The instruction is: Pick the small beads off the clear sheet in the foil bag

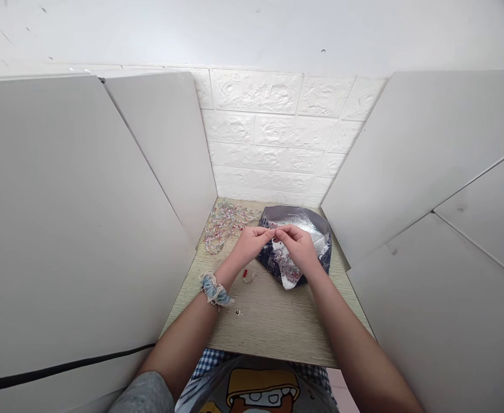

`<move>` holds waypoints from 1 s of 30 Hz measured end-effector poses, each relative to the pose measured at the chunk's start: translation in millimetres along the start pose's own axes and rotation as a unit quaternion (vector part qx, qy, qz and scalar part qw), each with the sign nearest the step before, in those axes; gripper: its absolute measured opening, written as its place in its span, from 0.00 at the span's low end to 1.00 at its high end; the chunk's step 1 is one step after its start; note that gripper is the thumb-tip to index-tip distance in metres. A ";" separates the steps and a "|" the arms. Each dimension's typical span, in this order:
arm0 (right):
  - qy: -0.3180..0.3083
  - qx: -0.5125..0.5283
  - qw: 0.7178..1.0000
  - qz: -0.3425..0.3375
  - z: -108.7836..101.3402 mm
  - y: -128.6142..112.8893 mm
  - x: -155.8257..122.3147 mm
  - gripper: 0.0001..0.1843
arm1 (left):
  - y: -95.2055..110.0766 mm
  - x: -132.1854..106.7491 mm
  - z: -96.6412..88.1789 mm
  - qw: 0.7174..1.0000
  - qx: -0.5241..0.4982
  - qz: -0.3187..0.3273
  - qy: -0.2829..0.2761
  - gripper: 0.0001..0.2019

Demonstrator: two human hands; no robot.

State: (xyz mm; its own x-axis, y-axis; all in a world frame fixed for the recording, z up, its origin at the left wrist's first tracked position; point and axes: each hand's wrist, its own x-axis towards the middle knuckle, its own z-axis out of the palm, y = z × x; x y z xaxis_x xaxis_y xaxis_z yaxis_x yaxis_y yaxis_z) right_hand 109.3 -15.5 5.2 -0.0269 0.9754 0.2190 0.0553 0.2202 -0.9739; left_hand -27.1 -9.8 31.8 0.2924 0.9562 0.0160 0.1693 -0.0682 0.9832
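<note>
My left hand [254, 241] and my right hand [297, 246] meet fingertip to fingertip, both pinched closed. Whatever lies between the fingertips is too small to make out. Beneath them is a dark patterned bag [271, 258] with a silvery lining [299, 218], its mouth spread wide. Many small pinkish and clear beads [285, 263] lie on the bag's shiny inside. A heap of beaded strands [228, 221] in pastel colours rests left of the bag. On the table below my left hand lies a short curved string of beads [248, 277] with a red part.
A small pale and dark piece [239, 312] lies near the front of the wood-grain table [273, 321]. White panels [161, 137] stand close on both sides, and a white brick-pattern wall [273, 132] closes the back. A black cable [66, 367] runs at lower left.
</note>
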 end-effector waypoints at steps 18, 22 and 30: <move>0.026 -0.007 1.000 -0.013 1.3 -6.3 -2.5 0.08 | 0.2 1.0 0.7 0.999 -0.035 -0.041 -0.008 0.15; 0.023 0.000 1.000 -0.021 1.3 -3.2 -1.0 0.07 | 1.7 0.7 1.6 0.998 -0.046 -0.043 -0.008 0.13; 0.007 -0.075 0.995 -0.058 1.8 0.6 -1.5 0.09 | 0.4 -0.7 2.9 0.999 -0.029 -0.026 -0.017 0.12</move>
State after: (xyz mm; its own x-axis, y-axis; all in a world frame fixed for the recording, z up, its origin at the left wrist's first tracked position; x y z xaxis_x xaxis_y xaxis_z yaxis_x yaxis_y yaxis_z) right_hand 107.6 -16.8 4.2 -0.0287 0.9431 0.3313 0.2005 0.3301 -0.9224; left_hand -24.4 -11.3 31.6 0.3170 0.9476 -0.0401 0.1296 -0.0014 0.9916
